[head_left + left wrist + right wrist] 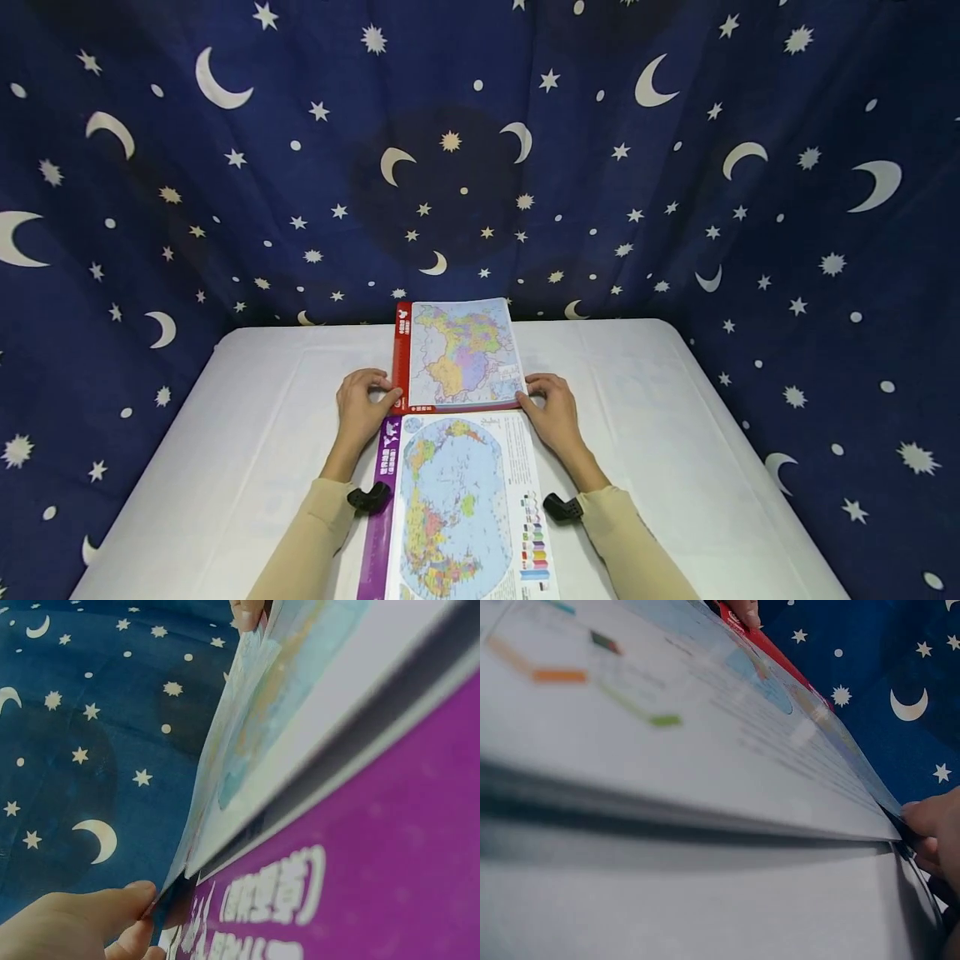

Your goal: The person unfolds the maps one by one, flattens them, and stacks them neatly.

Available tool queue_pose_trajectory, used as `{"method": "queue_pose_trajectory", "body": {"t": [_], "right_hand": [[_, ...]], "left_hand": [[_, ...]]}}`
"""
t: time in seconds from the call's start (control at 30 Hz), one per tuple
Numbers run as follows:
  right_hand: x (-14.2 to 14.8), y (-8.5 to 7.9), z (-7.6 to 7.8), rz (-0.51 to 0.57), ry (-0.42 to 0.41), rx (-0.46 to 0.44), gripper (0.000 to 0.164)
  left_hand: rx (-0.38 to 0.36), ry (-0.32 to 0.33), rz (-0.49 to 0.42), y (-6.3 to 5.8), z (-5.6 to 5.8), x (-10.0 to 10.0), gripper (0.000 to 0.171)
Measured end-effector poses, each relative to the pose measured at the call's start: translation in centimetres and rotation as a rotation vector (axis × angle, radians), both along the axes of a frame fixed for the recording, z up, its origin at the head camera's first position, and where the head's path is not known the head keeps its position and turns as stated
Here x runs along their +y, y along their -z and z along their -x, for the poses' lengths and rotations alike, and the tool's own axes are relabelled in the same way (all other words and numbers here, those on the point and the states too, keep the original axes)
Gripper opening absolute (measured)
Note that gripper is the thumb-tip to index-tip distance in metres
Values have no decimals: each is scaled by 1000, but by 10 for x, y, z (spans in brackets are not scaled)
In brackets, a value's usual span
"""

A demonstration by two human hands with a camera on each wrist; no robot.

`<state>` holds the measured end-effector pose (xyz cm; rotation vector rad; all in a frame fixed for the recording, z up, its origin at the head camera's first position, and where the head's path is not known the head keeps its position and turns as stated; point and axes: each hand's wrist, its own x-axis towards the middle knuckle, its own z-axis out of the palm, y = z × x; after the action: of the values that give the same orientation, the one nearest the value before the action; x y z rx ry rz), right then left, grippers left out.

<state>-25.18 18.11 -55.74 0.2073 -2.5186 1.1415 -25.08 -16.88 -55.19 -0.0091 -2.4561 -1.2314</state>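
A map sheet with a red left border (460,354) lies toward the far side of the table, its near edge meeting the far edge of a world map with a purple left border (459,508). My left hand (363,404) pinches the red-bordered map at its near left corner, thumb on top. At the near right corner, my right hand (553,410) pinches the same sheet between thumb and fingers. Seen from the left wrist, the purple border (405,802) fills the lower right. The right wrist view shows the world map's printed sheet (705,735) edge-on, close to the right fingers.
A white-covered table (262,433) spreads to both sides of the maps. Behind and around it hangs a dark blue curtain (465,217) with moons and stars. Small black devices (370,498) sit at both wrists, over the sides of the world map.
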Motion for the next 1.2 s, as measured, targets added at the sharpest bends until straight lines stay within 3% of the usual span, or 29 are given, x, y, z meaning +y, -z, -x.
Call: {"method": "queue_pose_trajectory", "body": {"t": [0.27, 0.97, 1.2], "right_hand": [[-1, -1, 2, 1, 9, -27, 18], [2, 1, -2, 31, 63, -10, 16], [5, 0, -1, 61, 95, -37, 18]], "left_hand": [[15, 26, 30, 5, 3, 1, 21], [21, -99, -39, 5, 1, 1, 18], [15, -150, -14, 3, 0, -1, 17]]}}
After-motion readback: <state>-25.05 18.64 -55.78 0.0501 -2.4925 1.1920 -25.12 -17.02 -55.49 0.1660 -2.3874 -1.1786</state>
